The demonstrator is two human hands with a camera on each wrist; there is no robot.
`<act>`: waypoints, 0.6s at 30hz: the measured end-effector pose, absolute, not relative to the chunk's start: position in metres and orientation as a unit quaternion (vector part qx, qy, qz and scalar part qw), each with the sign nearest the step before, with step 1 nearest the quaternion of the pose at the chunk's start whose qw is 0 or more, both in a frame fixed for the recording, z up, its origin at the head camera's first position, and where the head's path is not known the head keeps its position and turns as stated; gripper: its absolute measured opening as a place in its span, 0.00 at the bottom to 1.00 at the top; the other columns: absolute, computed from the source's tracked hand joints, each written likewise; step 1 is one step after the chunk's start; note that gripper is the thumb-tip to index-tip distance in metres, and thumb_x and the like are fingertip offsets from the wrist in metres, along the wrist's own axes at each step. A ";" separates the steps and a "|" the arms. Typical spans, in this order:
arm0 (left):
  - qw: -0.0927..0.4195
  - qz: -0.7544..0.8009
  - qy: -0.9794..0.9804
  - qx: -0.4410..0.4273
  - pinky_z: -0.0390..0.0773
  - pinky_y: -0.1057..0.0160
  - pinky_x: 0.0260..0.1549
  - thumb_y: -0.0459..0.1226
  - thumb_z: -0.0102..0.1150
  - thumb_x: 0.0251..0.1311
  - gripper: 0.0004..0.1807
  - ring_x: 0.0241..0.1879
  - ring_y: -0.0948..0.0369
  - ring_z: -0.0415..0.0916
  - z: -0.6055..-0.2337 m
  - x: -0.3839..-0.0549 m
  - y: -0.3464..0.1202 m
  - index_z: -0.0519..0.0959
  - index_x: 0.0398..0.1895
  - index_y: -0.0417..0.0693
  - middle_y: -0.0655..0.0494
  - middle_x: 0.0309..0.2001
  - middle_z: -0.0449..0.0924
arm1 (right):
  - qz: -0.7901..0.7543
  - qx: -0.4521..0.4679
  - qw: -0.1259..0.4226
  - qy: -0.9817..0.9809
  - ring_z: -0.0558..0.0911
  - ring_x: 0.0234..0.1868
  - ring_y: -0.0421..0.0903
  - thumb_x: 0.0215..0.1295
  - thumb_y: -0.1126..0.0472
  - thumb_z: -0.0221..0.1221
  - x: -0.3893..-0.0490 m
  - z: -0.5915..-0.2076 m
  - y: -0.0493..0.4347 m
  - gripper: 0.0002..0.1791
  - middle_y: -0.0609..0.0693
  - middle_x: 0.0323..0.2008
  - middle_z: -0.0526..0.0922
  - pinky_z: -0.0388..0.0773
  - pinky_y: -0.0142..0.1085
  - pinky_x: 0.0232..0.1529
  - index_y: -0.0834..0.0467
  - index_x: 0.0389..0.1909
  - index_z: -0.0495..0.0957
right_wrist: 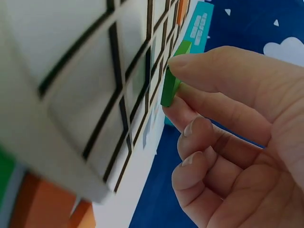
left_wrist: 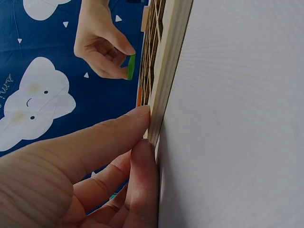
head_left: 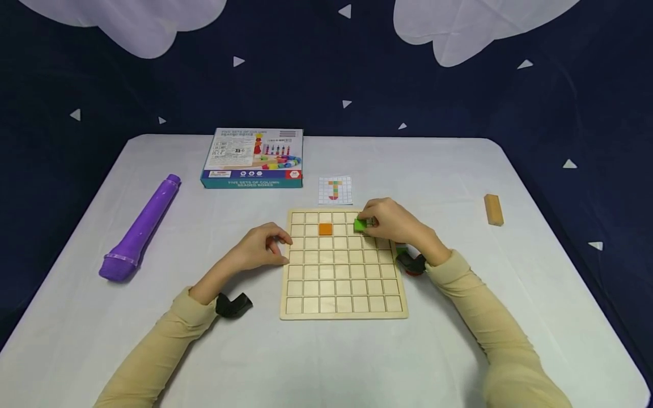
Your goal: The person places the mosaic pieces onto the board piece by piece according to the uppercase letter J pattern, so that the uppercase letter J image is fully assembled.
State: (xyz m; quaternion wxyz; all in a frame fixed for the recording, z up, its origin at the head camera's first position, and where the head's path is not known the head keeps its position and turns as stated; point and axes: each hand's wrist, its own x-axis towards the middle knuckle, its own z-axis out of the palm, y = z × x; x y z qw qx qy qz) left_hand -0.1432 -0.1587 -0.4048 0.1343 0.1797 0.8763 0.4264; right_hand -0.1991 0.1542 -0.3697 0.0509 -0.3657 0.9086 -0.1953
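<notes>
A pale wooden grid board (head_left: pixel 326 289) lies on the white table, with an orange square tile (head_left: pixel 325 229) in one of its upper cells. My right hand (head_left: pixel 391 220) pinches a green square tile (head_left: pixel 360 225) between thumb and fingertips over the upper right cells. In the right wrist view the green tile (right_wrist: pixel 176 73) is tilted and stands off the board's surface. At the board's left side, my left hand (head_left: pixel 257 246) touches the edge with thumb and finger tips set apart along it. The left wrist view shows those fingertips (left_wrist: pixel 140 111) against the board's edge.
Behind the board lies a pattern card (head_left: pixel 343 190) with a coloured figure. A toy box (head_left: pixel 252 158) stands back left, a purple microphone-shaped object (head_left: pixel 140 229) lies left, and a wooden block (head_left: pixel 493 209) right. More coloured pieces (right_wrist: pixel 42 202) lie beside the board's right edge, partly hidden.
</notes>
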 end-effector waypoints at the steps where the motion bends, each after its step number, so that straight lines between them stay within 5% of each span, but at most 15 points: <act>1: 0.135 0.427 0.876 0.180 0.71 0.71 0.26 0.31 0.71 0.43 0.19 0.25 0.66 0.73 -0.405 -0.143 -0.159 0.79 0.41 0.38 0.44 0.41 0.76 | -0.195 -0.368 0.052 0.908 0.73 0.28 0.41 0.52 0.67 0.64 -0.199 -0.370 0.152 0.12 0.54 0.35 0.84 0.70 0.32 0.30 0.63 0.40 0.84; 18: 0.134 0.425 0.877 0.178 0.71 0.71 0.28 0.31 0.71 0.43 0.19 0.26 0.65 0.73 -0.404 -0.143 -0.159 0.79 0.41 0.38 0.44 0.41 0.76 | -0.177 -0.398 0.069 0.897 0.75 0.31 0.42 0.53 0.68 0.63 -0.203 -0.376 0.129 0.11 0.54 0.36 0.84 0.73 0.33 0.34 0.62 0.39 0.84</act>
